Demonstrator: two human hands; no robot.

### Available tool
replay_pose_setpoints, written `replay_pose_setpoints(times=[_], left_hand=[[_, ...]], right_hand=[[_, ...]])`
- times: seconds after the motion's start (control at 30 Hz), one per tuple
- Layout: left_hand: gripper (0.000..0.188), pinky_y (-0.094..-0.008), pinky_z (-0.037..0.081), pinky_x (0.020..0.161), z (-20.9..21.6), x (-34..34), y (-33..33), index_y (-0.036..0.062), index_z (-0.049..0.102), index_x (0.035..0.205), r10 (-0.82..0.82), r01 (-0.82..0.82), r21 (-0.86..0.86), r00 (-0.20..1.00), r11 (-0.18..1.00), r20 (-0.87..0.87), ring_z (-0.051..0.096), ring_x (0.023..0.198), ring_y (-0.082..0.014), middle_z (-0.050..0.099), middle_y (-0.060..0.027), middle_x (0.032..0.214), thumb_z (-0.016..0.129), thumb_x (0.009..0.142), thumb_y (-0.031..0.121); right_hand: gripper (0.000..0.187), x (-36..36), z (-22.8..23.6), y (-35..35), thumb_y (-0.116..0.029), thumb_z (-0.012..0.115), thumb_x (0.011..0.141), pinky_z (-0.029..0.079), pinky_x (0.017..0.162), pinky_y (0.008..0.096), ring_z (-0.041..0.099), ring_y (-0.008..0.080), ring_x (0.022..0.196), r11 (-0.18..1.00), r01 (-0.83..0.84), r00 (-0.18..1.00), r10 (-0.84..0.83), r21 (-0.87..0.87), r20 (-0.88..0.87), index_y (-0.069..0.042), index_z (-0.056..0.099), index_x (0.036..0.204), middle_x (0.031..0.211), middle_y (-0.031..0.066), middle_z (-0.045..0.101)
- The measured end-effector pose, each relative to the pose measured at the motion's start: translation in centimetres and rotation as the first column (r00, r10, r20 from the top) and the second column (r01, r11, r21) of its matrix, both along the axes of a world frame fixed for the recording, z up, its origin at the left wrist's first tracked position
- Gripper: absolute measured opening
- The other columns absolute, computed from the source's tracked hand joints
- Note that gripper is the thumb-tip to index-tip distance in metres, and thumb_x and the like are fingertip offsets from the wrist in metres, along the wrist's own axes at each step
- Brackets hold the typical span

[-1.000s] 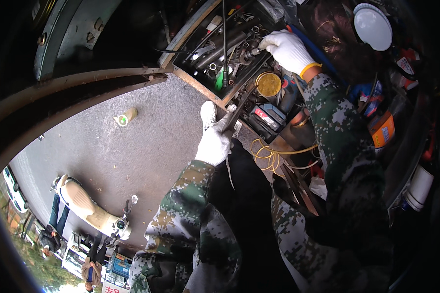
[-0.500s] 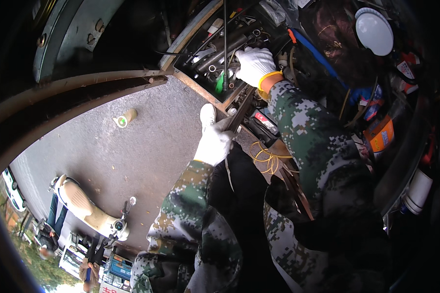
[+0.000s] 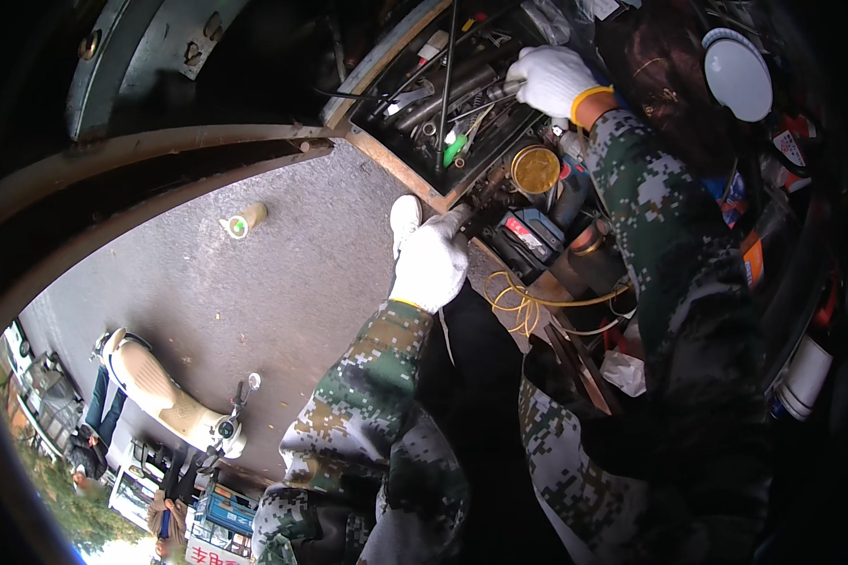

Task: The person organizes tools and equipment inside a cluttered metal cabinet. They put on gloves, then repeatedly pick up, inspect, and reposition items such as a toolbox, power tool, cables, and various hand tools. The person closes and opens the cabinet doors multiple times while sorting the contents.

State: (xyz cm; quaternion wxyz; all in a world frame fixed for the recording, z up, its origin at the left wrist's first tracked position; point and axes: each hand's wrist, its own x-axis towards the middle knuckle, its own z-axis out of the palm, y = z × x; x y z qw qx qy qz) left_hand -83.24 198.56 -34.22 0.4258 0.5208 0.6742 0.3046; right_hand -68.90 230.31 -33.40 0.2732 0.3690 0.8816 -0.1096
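Note:
My right hand (image 3: 558, 83), in a white knit glove with a yellow cuff, is over the far right side of an open tool box (image 3: 394, 168). Its fingers are closed on a dark, cylindrical metal tool (image 3: 504, 90) whose kind I cannot make out. Among loose tools below lie a green-handled tool (image 3: 455, 149) and a long black rod (image 3: 448, 94). My left hand (image 3: 431, 266), gloved alike, is closed at the box's near corner. Its fingertips meet dark, rusty metal, and what they hold is hidden.
Right of the left hand are a battery pack (image 3: 534, 233), a round gold-coloured lid (image 3: 535, 169) and a coiled yellow cord (image 3: 518, 303). A white dish-like thing (image 3: 740, 80) sits far right. On the pavement at left are a cylindrical container (image 3: 247, 221) and a cream scooter (image 3: 160, 391); people stand beyond.
My right hand has moved up and right, lifting the dark cylindrical tool from the box. The dark flat bar in my left hand no longer shows clearly; that hand has shifted slightly right.

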Motion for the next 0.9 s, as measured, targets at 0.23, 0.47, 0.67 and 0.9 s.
replay_pose_setpoints(times=[0.23, 0.47, 0.67, 0.9], left_hand=[[0.043, -0.0417, 0.060, 0.105, 4.2, -2.3, -0.8, -0.0006, 0.073, 0.144, 0.143, -0.082, -0.325, 0.975, 0.942, 0.168, 0.079, 0.118, -0.0378, 0.076, -0.0272, 0.132, 0.062, 0.102, 0.002], [0.047, -0.0408, 0.056, 0.111, -0.5, 0.4, 0.2, 0.0005, 0.068, 0.150, 0.076, -0.067, -0.212, 0.996, 0.975, 0.037, 0.072, 0.132, -0.0377, 0.069, -0.0256, 0.141, 0.069, 0.103, 0.008], [0.070, -0.0426, 0.057, 0.110, 0.6, 0.0, -1.6, 0.0037, 0.060, 0.160, 0.131, -0.127, -0.267, 0.991, 0.955, -0.001, 0.072, 0.129, -0.0364, 0.068, -0.0203, 0.139, 0.083, 0.101, 0.033], [0.062, -0.0431, 0.060, 0.111, 3.5, -2.9, -1.8, 0.0038, 0.060, 0.160, 0.307, -0.275, -0.387, 0.952, 0.880, 0.020, 0.073, 0.131, -0.0330, 0.068, -0.0198, 0.142, 0.078, 0.107, 0.030]], right_hand=[[0.031, 4.0, -1.7, 1.6, -0.015, 0.076, 0.092, 0.058, 0.100, 0.0497, 0.073, 0.0376, 0.113, 0.997, 0.011, 0.984, 0.003, 0.075, -0.179, -0.014, 0.084, 0.122, 0.117, 0.0108, 0.073], [0.037, 2.0, -0.7, -0.5, -0.018, 0.069, 0.097, 0.056, 0.108, 0.0507, 0.072, 0.0371, 0.119, 0.978, 0.002, 0.994, 0.021, 0.210, -0.110, -0.014, 0.080, 0.132, 0.127, 0.0099, 0.076], [0.034, -0.7, 0.3, -5.8, -0.023, 0.071, 0.100, 0.058, 0.106, 0.0502, 0.072, 0.0348, 0.119, 0.995, 0.091, 0.954, -0.077, 0.034, -0.288, -0.014, 0.079, 0.132, 0.127, 0.0087, 0.077], [0.018, -1.9, -2.3, -7.9, -0.022, 0.072, 0.095, 0.060, 0.102, 0.0502, 0.073, 0.0336, 0.113, 0.998, -0.052, 0.975, 0.041, -0.042, -0.217, -0.011, 0.084, 0.103, 0.108, 0.0089, 0.079]])
